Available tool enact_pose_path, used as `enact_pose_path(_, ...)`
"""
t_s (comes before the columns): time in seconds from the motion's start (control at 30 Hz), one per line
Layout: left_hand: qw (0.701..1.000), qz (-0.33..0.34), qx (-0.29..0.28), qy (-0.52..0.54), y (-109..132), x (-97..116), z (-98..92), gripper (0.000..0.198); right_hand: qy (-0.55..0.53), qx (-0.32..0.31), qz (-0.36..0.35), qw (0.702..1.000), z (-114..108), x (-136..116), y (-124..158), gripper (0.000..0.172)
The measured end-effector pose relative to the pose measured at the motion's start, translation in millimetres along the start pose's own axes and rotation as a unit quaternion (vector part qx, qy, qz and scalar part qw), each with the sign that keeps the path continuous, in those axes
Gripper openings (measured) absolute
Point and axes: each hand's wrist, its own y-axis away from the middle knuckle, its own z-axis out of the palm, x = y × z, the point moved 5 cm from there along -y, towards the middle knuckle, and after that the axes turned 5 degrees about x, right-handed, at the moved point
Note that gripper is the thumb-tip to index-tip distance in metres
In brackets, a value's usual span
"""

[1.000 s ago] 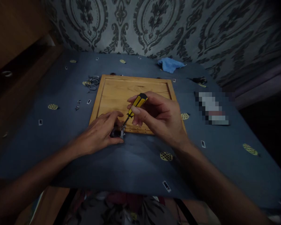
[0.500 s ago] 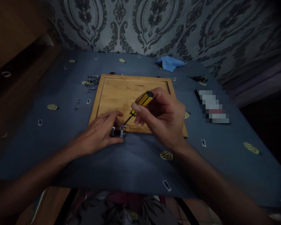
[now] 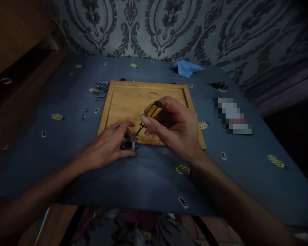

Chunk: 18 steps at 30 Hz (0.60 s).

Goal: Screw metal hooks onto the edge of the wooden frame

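My right hand (image 3: 174,128) is closed around a yellow-and-black screwdriver (image 3: 151,112), its tip angled down and left onto a small metal fitting (image 3: 129,144) at the near edge of a wooden board (image 3: 128,102). Fingers of my left hand (image 3: 109,145) curl round that fitting and press it against the board's front edge. A row of small holes (image 3: 149,140) runs along that edge, just right of the fitting.
The board lies on a blue patterned tablecloth (image 3: 149,177). Loose screws (image 3: 84,114) and metal hooks (image 3: 100,89) lie to the board's left. A blue cloth (image 3: 187,68) sits at the back, a blurred flat object (image 3: 233,114) to the right, and patterned wallpaper behind.
My right hand has rocked the screwdriver handle right and back to the left, with the tip staying on the fitting. My left hand has kept still.
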Motion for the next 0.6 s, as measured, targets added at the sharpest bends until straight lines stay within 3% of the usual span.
enact_pose_path(0.17,1.0,0.0,0.003,0.0,-0.1,0.2,0.2,0.062,-0.022,-0.043,0.01,0.999,0.2,-4.9,-1.4,0.032)
enact_pose_path(0.4,1.0,-0.009,0.005,0.01,0.0,-2.4,0.9,0.055,-0.008,-0.026,0.009,1.0,-0.5,-1.7,-0.9,0.04)
enact_pose_path(0.6,1.0,-0.002,0.009,0.004,0.0,0.2,-0.8,0.058,-0.013,-0.053,-0.019,0.998,-1.6,-7.5,-3.1,0.032)
